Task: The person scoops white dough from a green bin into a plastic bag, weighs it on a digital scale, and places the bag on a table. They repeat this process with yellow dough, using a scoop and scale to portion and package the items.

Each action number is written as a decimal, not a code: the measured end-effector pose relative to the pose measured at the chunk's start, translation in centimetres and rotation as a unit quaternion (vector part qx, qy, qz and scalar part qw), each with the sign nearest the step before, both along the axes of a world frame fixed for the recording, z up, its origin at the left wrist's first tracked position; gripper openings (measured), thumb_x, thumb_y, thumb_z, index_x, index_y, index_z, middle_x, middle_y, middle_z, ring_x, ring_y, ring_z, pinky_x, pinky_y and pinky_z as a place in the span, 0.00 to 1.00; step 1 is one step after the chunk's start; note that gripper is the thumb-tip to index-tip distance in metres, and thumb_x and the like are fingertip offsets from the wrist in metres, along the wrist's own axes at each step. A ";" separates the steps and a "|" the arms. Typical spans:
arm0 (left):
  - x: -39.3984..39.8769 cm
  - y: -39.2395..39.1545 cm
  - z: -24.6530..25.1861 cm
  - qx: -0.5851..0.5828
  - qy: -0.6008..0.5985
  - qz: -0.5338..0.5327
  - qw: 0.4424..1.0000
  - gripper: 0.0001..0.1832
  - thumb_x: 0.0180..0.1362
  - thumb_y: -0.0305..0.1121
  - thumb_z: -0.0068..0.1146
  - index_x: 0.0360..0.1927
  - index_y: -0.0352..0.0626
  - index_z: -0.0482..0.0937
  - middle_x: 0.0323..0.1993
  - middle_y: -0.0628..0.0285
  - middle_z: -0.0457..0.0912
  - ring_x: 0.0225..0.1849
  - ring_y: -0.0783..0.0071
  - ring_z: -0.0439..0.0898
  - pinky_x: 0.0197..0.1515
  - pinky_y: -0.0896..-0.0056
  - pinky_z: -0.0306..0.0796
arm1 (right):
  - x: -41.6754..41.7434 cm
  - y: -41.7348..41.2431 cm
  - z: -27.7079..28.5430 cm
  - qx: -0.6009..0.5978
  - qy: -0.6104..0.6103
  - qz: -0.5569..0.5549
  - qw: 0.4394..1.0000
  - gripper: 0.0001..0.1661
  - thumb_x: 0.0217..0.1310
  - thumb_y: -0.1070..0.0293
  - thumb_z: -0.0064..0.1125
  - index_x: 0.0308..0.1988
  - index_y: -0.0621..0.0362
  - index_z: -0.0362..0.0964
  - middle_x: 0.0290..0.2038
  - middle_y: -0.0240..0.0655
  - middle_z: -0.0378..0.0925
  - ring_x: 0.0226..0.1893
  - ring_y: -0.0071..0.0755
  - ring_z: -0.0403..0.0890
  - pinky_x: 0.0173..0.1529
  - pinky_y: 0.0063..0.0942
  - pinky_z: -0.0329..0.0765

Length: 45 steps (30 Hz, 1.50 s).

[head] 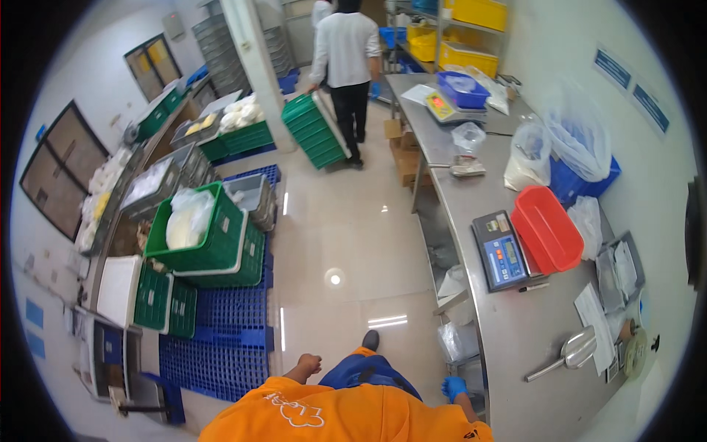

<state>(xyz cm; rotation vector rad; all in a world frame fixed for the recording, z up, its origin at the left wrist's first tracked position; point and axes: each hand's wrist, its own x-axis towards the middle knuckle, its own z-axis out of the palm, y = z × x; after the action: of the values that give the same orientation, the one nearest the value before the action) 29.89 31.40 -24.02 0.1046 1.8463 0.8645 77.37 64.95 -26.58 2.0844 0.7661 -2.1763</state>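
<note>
My left hand (310, 363) is bare and hangs low beside my blue trousers, its fingers curled in with nothing seen in them. A blue glove covers my right hand (454, 388), which hangs beside the edge of the steel table (508, 326), its fingers bent and nothing visible in it. Nearby on that table lies a metal scoop (577, 349). Farther along, a red plastic tub (547, 229) rests on a digital scale (500, 251), with a marker pen (533, 287) next to it. A clear plastic bag of white powder (527, 160) stands beyond.
Ahead, a person (348, 52) in a white top holds a tilted stack of green crates (315, 132). On the left, a green crate (221, 221) with a bagged pale mass tops others on blue pallets (226, 309). Tiled floor (337, 232) runs between. A second scale (442, 105) carries a blue basket (464, 91).
</note>
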 end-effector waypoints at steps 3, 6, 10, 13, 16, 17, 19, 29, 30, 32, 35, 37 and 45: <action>0.2 -7.5 -0.6 0.004 -0.216 0.211 0.953 0.06 0.60 0.28 0.57 0.34 0.35 0.76 0.28 0.54 0.78 0.27 0.65 0.81 0.27 0.64 0.79 | -4.3 -0.5 1.7 0.024 -0.016 0.089 0.996 0.06 0.62 0.66 0.53 0.32 0.54 0.71 0.24 0.36 0.76 0.19 0.34 0.75 0.23 0.34 0.72; 2.2 -7.9 2.4 -0.071 -0.035 0.189 0.979 0.05 0.58 0.29 0.55 0.32 0.37 0.75 0.26 0.56 0.77 0.22 0.67 0.78 0.21 0.67 0.74 | -4.8 -1.1 -0.8 -0.015 -0.003 0.199 0.980 0.07 0.64 0.65 0.49 0.35 0.53 0.71 0.29 0.38 0.77 0.23 0.35 0.77 0.25 0.34 0.73; 1.4 -7.2 5.4 -0.019 -0.035 0.275 0.961 0.07 0.57 0.30 0.56 0.37 0.39 0.75 0.30 0.58 0.80 0.26 0.68 0.81 0.27 0.70 0.78 | -7.3 0.6 -4.2 -0.031 0.055 0.418 0.907 0.09 0.67 0.63 0.44 0.36 0.51 0.71 0.31 0.37 0.77 0.25 0.35 0.77 0.27 0.36 0.73; 1.1 -8.7 6.7 0.020 -0.029 0.268 0.963 0.10 0.57 0.31 0.57 0.40 0.39 0.75 0.33 0.58 0.80 0.28 0.70 0.82 0.30 0.71 0.79 | -14.0 -1.8 -0.6 0.047 0.008 0.373 0.927 0.07 0.63 0.67 0.51 0.32 0.56 0.72 0.26 0.39 0.77 0.20 0.33 0.75 0.20 0.31 0.69; -0.4 -10.7 7.1 0.048 -0.050 0.238 0.969 0.10 0.57 0.31 0.58 0.41 0.40 0.75 0.33 0.59 0.80 0.29 0.70 0.83 0.31 0.72 0.79 | -19.6 -3.8 2.1 0.057 0.019 0.270 0.961 0.06 0.62 0.68 0.53 0.30 0.56 0.72 0.25 0.37 0.75 0.19 0.32 0.74 0.20 0.30 0.68; -0.9 -11.4 7.4 0.053 -0.061 0.226 0.971 0.10 0.57 0.32 0.58 0.40 0.40 0.75 0.33 0.59 0.80 0.29 0.70 0.83 0.31 0.72 0.80 | -20.9 -4.5 2.9 0.069 0.034 0.259 0.963 0.06 0.62 0.68 0.53 0.30 0.56 0.72 0.24 0.37 0.75 0.18 0.32 0.74 0.20 0.29 0.68; -2.2 -14.3 7.5 0.028 -0.058 0.218 0.974 0.09 0.56 0.31 0.58 0.39 0.39 0.75 0.34 0.59 0.80 0.29 0.70 0.83 0.30 0.71 0.79 | -24.0 -7.1 5.0 0.118 0.049 0.282 0.951 0.07 0.61 0.64 0.53 0.35 0.56 0.73 0.26 0.36 0.76 0.22 0.32 0.76 0.25 0.31 0.73; -10.9 -32.9 0.5 0.005 -0.083 0.140 0.987 0.05 0.59 0.30 0.54 0.33 0.39 0.75 0.27 0.59 0.78 0.23 0.68 0.80 0.22 0.68 0.74 | -24.5 -21.0 4.6 0.081 0.027 0.276 0.957 0.14 0.64 0.61 0.54 0.42 0.59 0.75 0.35 0.41 0.81 0.28 0.37 0.81 0.32 0.34 0.79; -11.2 -33.1 0.8 -0.022 -0.017 0.055 0.998 0.04 0.59 0.29 0.53 0.32 0.39 0.75 0.26 0.60 0.78 0.22 0.68 0.80 0.21 0.68 0.73 | -22.5 -21.6 3.7 0.071 0.005 0.269 0.961 0.14 0.64 0.62 0.54 0.42 0.60 0.75 0.34 0.41 0.80 0.27 0.37 0.81 0.31 0.34 0.78; -11.8 -33.3 1.5 -0.028 0.064 -0.054 0.996 0.04 0.60 0.29 0.52 0.31 0.40 0.75 0.25 0.60 0.77 0.22 0.69 0.79 0.20 0.68 0.71 | -19.4 -22.5 2.6 0.049 -0.032 0.257 0.965 0.13 0.64 0.64 0.55 0.44 0.61 0.75 0.32 0.41 0.79 0.25 0.37 0.79 0.28 0.35 0.76; -13.0 -33.2 2.2 -0.018 0.026 -0.017 0.999 0.04 0.60 0.27 0.52 0.30 0.41 0.75 0.24 0.62 0.77 0.21 0.70 0.78 0.19 0.70 0.70 | -17.2 -24.9 3.3 0.124 -0.075 0.310 0.940 0.15 0.65 0.63 0.54 0.45 0.62 0.75 0.37 0.43 0.81 0.28 0.38 0.80 0.31 0.36 0.76; -13.1 -30.9 2.3 -0.064 -0.116 0.145 0.981 0.04 0.60 0.27 0.51 0.29 0.41 0.75 0.23 0.62 0.76 0.20 0.71 0.78 0.19 0.71 0.69 | -15.9 -25.6 3.5 0.130 -0.081 0.307 0.939 0.16 0.65 0.62 0.54 0.46 0.62 0.74 0.40 0.44 0.82 0.29 0.38 0.81 0.33 0.36 0.77; -15.1 -21.4 2.3 0.002 -0.090 0.133 0.987 0.06 0.58 0.29 0.56 0.36 0.38 0.76 0.30 0.59 0.81 0.26 0.68 0.83 0.26 0.71 0.79 | -21.3 -22.6 4.1 0.120 -0.091 0.366 0.918 0.16 0.64 0.62 0.55 0.45 0.63 0.75 0.43 0.44 0.83 0.32 0.38 0.82 0.33 0.35 0.77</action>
<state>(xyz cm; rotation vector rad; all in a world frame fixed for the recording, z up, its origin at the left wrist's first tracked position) 14.80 9.96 -21.75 -0.2157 1.7116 1.0256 56.11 42.36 -22.48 1.6410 1.5388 -1.5173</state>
